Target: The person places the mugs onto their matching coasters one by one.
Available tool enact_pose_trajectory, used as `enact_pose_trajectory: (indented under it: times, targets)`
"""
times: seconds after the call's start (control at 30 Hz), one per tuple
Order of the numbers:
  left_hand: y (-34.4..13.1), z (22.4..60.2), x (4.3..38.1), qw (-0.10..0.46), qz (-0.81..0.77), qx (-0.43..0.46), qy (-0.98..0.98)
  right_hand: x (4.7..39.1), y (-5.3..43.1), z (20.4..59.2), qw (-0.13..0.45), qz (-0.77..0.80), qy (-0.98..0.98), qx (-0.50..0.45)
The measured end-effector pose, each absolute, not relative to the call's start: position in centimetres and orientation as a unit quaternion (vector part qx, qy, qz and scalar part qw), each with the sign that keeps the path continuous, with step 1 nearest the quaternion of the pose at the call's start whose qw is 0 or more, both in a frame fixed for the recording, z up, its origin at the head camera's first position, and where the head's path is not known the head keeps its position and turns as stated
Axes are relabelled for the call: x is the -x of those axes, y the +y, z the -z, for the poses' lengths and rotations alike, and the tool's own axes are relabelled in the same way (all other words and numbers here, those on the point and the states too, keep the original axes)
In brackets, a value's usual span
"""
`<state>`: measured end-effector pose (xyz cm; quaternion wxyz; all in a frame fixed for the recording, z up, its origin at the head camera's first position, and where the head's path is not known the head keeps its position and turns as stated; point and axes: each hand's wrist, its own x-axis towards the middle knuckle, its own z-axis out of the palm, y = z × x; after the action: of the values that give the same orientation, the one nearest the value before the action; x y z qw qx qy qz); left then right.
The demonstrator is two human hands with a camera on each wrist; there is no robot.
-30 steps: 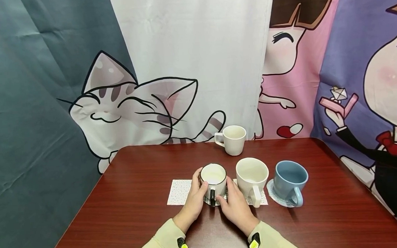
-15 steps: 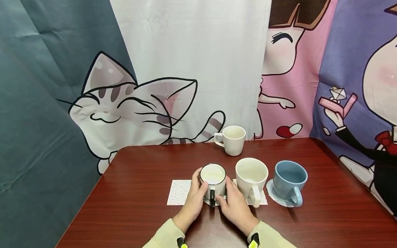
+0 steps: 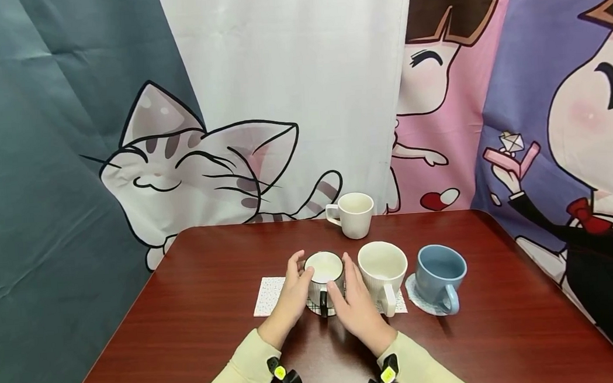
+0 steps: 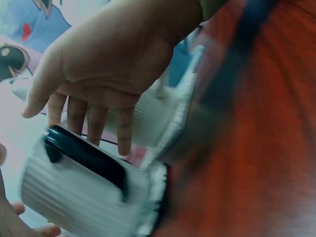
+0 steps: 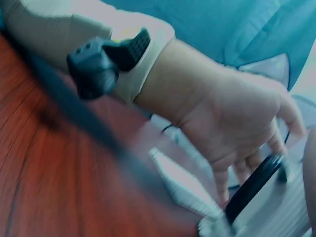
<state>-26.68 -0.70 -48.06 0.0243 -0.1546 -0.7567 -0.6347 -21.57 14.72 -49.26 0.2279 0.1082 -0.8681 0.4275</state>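
Note:
A ribbed white mug [image 3: 324, 293] with a dark rim and black handle stands upright on a round checked coaster [image 3: 313, 308], its handle toward me. To its left is my left hand [image 3: 292, 295], fingers straightened and loosely spread. My right hand [image 3: 360, 308] stands on the other side, between this mug and a larger cream mug [image 3: 382, 269]. In the left wrist view, the right hand's fingers [image 4: 98, 123] hang straight beside the black handle [image 4: 91, 158]. The right wrist view has the left hand [image 5: 232, 113] with extended fingers. Whether either hand touches the mug is unclear.
A blue mug [image 3: 439, 274] stands on a round pale coaster [image 3: 415, 299] at the right. Farther back is another white mug [image 3: 356, 216]. A speckled square coaster [image 3: 267, 296] lies left of the black-handled mug. The cream mug stands on a pale coaster [image 3: 400, 304].
Both hands have let go of the black-handled mug and moved slightly apart, fingers straightening. The mug stays in place on its coaster. The head view has shifted slightly.

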Motion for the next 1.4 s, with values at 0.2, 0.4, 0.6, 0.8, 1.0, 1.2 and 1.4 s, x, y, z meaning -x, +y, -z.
enact_pose_trajectory:
  times: [0.2,0.4,0.6,0.8,1.0,1.2,1.4]
  targets:
    - [-0.8,44.9,27.3,0.035,0.595,0.136,-0.791,21.2,14.8,45.8,0.242,-0.427,-0.861,-0.13]
    - [-0.6,41.5,28.6,0.039,0.563,0.182,-0.805,21.1,16.3,42.8,0.288,-0.41,-0.853,-0.145]
    - [1.2,38.7,30.6,0.041,0.523,0.203,-0.827,21.6,19.2,41.5,0.321,-0.382,-0.859,-0.119]
    - [3.5,36.9,33.0,0.026,0.464,0.2,-0.862,22.3,21.8,41.1,0.307,-0.384,-0.866,-0.087]
    - [5.0,36.3,35.5,0.01,0.431,0.184,-0.884,22.5,22.9,40.7,0.321,-0.405,-0.854,-0.056]
    - [6.9,36.6,37.2,-0.004,0.426,0.172,-0.888,22.6,23.6,40.5,0.342,-0.415,-0.842,-0.043]
    - [8.4,37.3,38.1,-0.022,0.409,0.174,-0.896,22.6,23.9,40.4,0.351,-0.443,-0.824,-0.044]
